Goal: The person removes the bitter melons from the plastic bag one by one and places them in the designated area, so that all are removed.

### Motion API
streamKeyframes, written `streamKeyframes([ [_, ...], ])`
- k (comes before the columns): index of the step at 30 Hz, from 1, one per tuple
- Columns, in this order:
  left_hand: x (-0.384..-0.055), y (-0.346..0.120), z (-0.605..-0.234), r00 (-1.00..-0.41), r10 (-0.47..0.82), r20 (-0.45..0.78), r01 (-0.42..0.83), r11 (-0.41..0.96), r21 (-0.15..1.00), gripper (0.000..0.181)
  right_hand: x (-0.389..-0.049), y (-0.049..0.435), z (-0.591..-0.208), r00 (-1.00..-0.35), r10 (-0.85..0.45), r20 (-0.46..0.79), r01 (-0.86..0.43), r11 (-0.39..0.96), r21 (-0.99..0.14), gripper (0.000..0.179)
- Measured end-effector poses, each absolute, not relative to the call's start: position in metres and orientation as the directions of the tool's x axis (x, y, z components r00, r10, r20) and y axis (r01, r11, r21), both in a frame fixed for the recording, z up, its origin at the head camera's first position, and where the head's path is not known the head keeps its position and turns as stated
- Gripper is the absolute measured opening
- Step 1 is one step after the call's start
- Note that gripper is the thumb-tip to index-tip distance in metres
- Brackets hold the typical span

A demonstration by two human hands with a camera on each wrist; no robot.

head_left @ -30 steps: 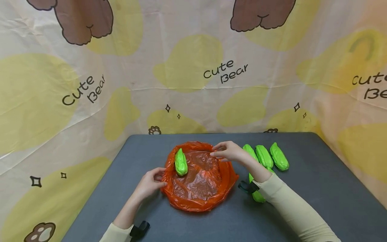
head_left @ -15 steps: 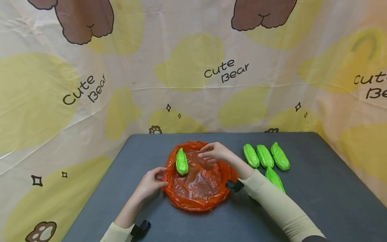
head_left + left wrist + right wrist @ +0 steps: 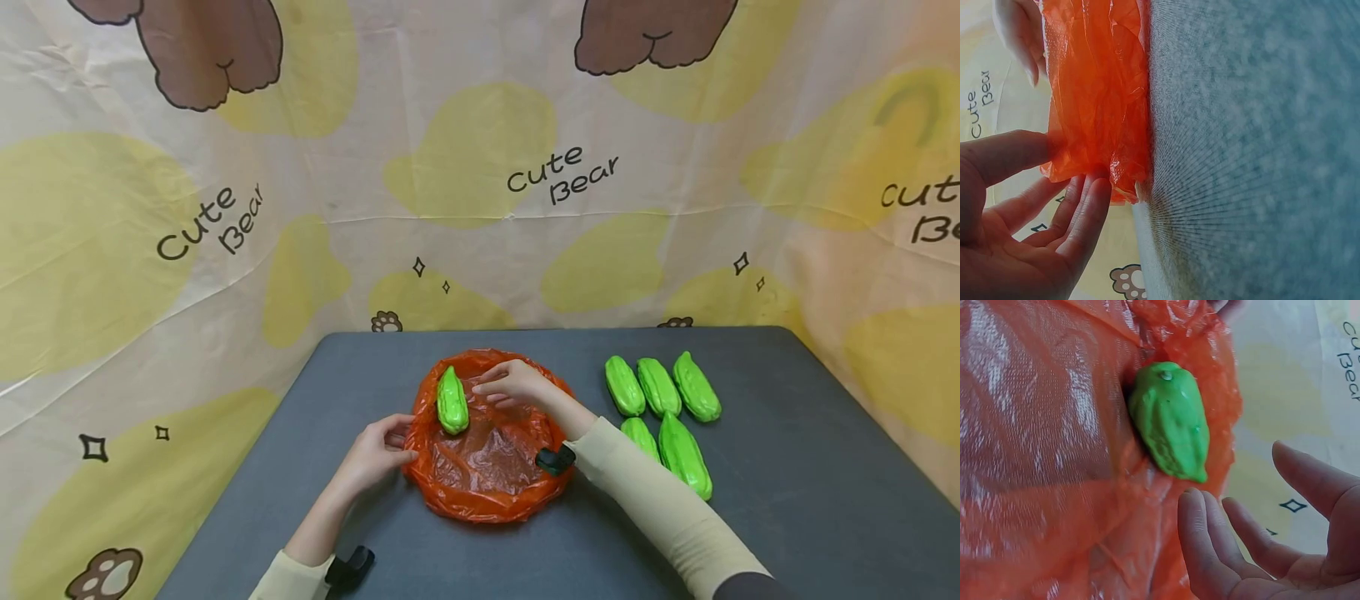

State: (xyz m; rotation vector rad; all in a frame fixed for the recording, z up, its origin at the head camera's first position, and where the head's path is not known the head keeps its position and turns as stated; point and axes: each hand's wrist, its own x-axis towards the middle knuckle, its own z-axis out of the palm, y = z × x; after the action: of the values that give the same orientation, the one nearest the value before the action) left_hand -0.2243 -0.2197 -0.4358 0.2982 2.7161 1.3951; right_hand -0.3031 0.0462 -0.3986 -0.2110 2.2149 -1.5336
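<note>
A round orange-red plastic bag (image 3: pixel 487 507) stands open on the table, its rim rolled out. Inside, against its left wall, leans a glossy green ridged vegetable (image 3: pixel 452 402) that looks like a bitter melon; the right wrist view shows this bitter melon (image 3: pixel 1171 422) with its pointed end toward the fingers. My left hand (image 3: pixel 373 454) touches the bag's left side with fingertips and thumb spread apart. Over the bag's interior is my right hand (image 3: pixel 513 385), fingers extended and holding nothing. Its fingertips (image 3: pixel 1192 499) are just short of the bitter melon.
Several more green bitter melons (image 3: pixel 684 454) lie in two rows on the dark grey table (image 3: pixel 795 467), right of the bag. A patterned cloth (image 3: pixel 465 167) hangs behind and around the table. The right forearm crosses in front of part of the near row.
My right hand has moved left from the bag's right rim to over its interior, close to the bitter melon. More melons on the right now show. The left hand stays put.
</note>
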Motion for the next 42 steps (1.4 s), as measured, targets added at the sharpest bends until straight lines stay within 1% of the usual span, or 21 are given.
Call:
streamKeyframes([
  [4, -0.224, -0.219, -0.436, -0.977, 0.212, 0.024, 0.143, 0.566, 0.812, 0.046, -0.307, 0.037, -0.405, -0.879, -0.371, -0.299, 0.183, 0.317, -0.931, 0.048],
  [7, -0.224, -0.219, -0.435, -0.977, 0.214, 0.024, 0.143, 0.565, 0.812, 0.046, -0.310, 0.032, -0.412, -0.874, -0.379, -0.303, 0.188, 0.311, -0.932, 0.048],
  [12, -0.223, -0.219, -0.435, -0.978, 0.209, 0.024, 0.141, 0.562, 0.815, 0.046, -0.313, 0.024, -0.422, -0.878, -0.379, -0.291, 0.161, 0.340, -0.927, 0.046],
  [17, -0.223, -0.219, -0.435, -0.978, 0.206, 0.025, 0.140, 0.566, 0.813, 0.046, -0.313, 0.017, -0.427, -0.876, -0.374, -0.304, 0.178, 0.334, -0.925, 0.048],
  [24, -0.223, -0.219, -0.435, -0.979, 0.205, 0.022, 0.136, 0.564, 0.815, 0.046, -0.310, 0.004, -0.436, -0.891, -0.304, -0.338, 0.216, 0.372, -0.903, 0.056],
  [29, -0.222, -0.219, -0.435, -0.979, 0.205, 0.023, 0.137, 0.566, 0.813, 0.046, -0.307, -0.002, -0.438, -0.914, -0.239, -0.329, 0.203, 0.434, -0.878, 0.058],
  [34, -0.221, -0.221, -0.435, -0.979, 0.203, 0.025, 0.138, 0.566, 0.813, 0.045, -0.305, -0.004, -0.437, -0.917, -0.225, -0.330, 0.194, 0.473, -0.860, 0.062],
  [42, -0.221, -0.220, -0.434, -0.980, 0.196, 0.026, 0.136, 0.571, 0.809, 0.045, -0.304, -0.005, -0.436, -0.908, -0.230, -0.351, 0.221, 0.449, -0.866, 0.064],
])
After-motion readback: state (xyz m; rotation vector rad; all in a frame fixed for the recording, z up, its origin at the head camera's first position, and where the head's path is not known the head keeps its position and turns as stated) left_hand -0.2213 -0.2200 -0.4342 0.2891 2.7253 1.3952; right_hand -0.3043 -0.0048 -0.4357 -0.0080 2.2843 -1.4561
